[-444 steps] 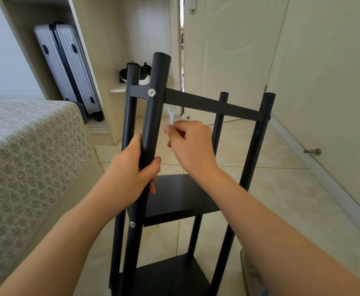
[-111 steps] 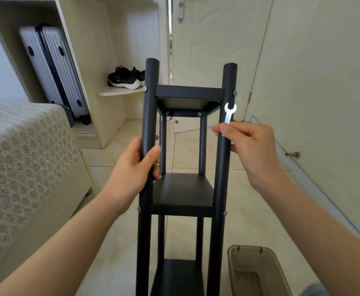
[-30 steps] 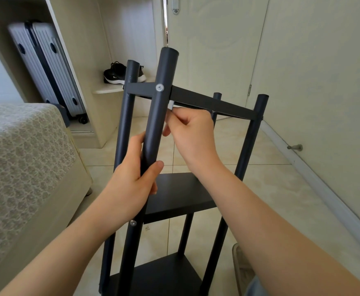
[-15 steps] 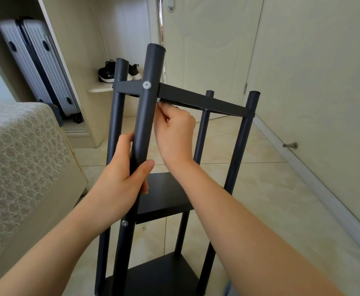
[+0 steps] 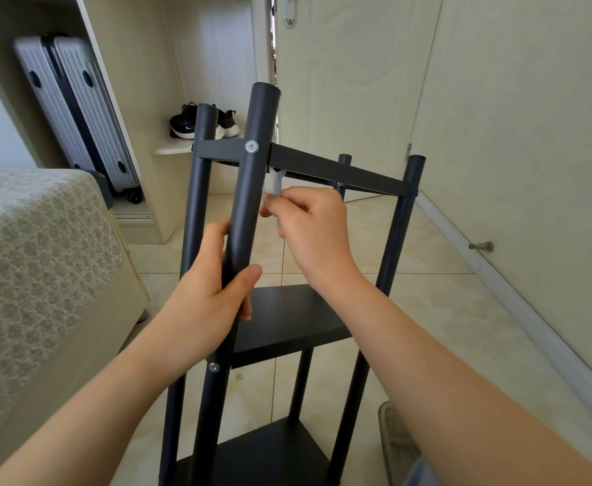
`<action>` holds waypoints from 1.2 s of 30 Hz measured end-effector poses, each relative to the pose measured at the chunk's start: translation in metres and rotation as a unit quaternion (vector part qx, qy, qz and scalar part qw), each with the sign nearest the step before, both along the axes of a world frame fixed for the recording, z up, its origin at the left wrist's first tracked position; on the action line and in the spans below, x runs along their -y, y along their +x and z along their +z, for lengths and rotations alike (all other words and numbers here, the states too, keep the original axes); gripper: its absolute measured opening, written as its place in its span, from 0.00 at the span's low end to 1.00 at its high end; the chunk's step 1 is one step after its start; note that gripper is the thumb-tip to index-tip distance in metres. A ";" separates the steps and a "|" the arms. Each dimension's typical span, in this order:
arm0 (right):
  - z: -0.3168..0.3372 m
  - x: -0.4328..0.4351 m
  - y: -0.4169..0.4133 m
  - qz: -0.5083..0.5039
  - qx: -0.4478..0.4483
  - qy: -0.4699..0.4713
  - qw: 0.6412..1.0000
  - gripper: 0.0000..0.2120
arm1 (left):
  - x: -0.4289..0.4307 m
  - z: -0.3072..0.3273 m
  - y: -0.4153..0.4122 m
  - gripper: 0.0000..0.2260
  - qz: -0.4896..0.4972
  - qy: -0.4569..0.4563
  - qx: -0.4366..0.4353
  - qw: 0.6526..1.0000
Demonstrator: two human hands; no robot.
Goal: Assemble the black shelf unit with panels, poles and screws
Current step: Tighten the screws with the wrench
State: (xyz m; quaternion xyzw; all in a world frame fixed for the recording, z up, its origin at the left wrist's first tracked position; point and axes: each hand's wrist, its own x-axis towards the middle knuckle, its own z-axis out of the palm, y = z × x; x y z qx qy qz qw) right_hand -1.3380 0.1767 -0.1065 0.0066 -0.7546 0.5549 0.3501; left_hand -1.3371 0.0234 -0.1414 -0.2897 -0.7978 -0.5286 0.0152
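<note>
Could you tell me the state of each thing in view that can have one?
shelf unit, standing on the floor, panels fitted.
left hand, grips the near pole.
right hand, pinches the wrench.
wrench, upright, its head under the top panel.
top screw, seated in the near pole.
door, ajar by a narrow gap.
suitcase, closed, standing on its wheels.

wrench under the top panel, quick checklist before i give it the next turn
1. ok: left hand grips the near pole.
2. ok: right hand pinches the wrench.
3. cannot tell: wrench head seated under the top panel; it is blurred.
4. ok: top screw is in the near pole at the panel joint.
5. ok: lower screw is in the same pole.
</note>
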 end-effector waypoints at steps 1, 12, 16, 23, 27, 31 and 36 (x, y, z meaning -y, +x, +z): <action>0.002 -0.001 0.003 0.004 0.002 0.004 1.000 0.15 | 0.000 0.000 0.001 0.19 -0.002 0.000 0.003 1.000; 0.006 -0.006 0.008 0.007 -0.021 0.009 1.000 0.22 | -0.006 0.004 0.009 0.18 0.008 0.000 -0.015 1.000; 0.004 -0.003 0.006 -0.002 -0.024 0.008 1.000 0.19 | -0.006 0.004 0.007 0.18 0.009 0.001 -0.011 1.000; -0.001 0.005 -0.004 -0.036 -0.043 0.024 0.998 0.17 | -0.004 0.004 0.006 0.19 -0.005 -0.001 -0.005 1.000; -0.007 0.012 -0.013 -0.059 -0.070 0.005 0.996 0.17 | -0.004 0.005 0.004 0.19 -0.010 0.012 0.008 1.000; -0.011 0.019 -0.024 -0.062 -0.088 -0.012 0.994 0.16 | -0.003 0.006 0.003 0.20 -0.012 0.017 0.010 1.000; -0.012 0.023 -0.027 -0.059 -0.097 -0.017 0.993 0.15 | 0.000 0.004 0.001 0.20 -0.018 0.012 0.004 1.000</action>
